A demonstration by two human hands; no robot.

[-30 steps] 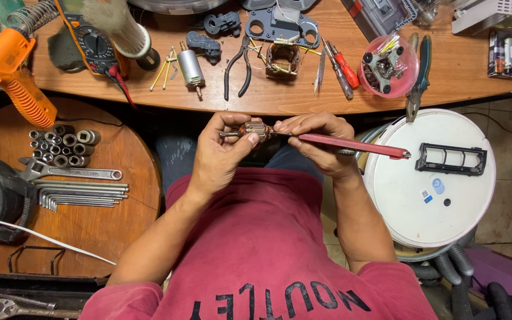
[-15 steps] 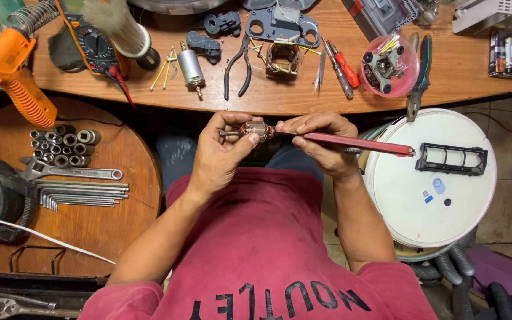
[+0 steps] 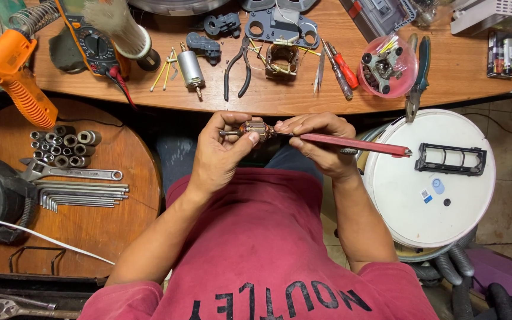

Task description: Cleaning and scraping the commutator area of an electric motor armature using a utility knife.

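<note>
A: What's in hand?

B: The left hand [image 3: 220, 155] pinches a small copper-wound armature [image 3: 255, 130] by its shaft, held over the lap just below the bench [image 3: 303, 98]. The right hand [image 3: 321, 145] is closed around a red-handled tool [image 3: 351, 144], its tip touching the armature at 3 o'clock.

A: So which step?

B: I judge it's picking or scraping at the windings, mid-way through.

A: And next?

B: It likely calls for a steady pinch and a small turn of the shaft, so the tip meets a fresh spot without slipping.

A: Anything nearby?

B: Pliers [image 3: 235, 74] at 12 o'clock, a white round casing [image 3: 428, 219] at 3, sockets [image 3: 63, 145] at 9.
</note>
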